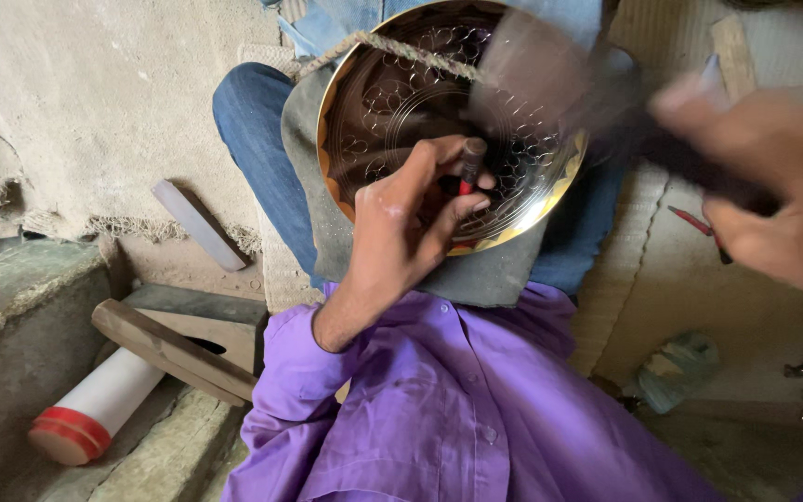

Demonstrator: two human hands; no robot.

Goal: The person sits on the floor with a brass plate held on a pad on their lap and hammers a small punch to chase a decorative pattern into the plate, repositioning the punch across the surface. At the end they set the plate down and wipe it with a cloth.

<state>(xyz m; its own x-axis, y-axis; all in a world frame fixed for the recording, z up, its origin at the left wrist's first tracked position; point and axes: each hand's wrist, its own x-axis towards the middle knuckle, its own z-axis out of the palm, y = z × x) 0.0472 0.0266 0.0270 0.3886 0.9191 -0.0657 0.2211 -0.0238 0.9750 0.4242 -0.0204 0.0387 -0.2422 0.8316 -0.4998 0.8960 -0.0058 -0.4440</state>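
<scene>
A round brass plate (392, 102) with engraved looping patterns rests tilted on a grey pad over my lap. My left hand (411, 218) pinches a short dark chisel (469, 163) with a red band, its tip set against the plate's inner surface. My right hand (773, 186) is raised at the right and motion-blurred, gripping the dark handle of a hammer (550, 74) whose blurred head hovers over the plate's upper right. A twisted cord (401, 51) runs across the plate's top edge.
A white tube with a red cap (95, 409) lies at lower left beside a wooden piece (174, 353) and stone blocks. A flat grey bar (199, 223) lies on the floor. A red-handled tool (694, 223) and crumpled plastic (676, 367) lie on the mat at right.
</scene>
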